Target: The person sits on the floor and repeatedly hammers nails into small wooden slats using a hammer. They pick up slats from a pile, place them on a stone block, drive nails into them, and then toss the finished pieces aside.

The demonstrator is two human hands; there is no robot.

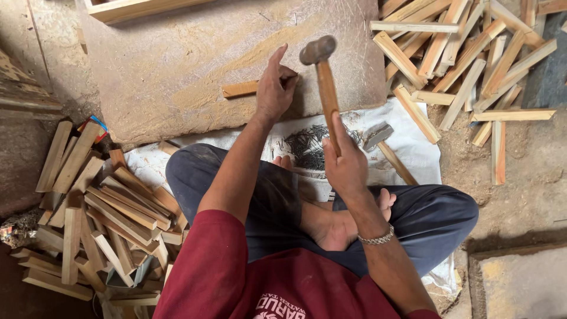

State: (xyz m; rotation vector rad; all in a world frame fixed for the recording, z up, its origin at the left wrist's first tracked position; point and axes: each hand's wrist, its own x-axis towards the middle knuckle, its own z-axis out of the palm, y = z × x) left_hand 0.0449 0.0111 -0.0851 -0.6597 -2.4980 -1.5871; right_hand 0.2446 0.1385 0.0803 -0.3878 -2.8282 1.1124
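Hammer (322,71): raised over the stone slab (177,71), handle gripped by the right hand (345,165)
Wood strip (240,89): laid on the slab, pinched under closed left hand (274,88) fingers

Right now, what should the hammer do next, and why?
Probably swing down onto the spot the left hand pinches: the right hand holds the hammer raised just above the wood strip on the stone slab, fingers steadying something there.
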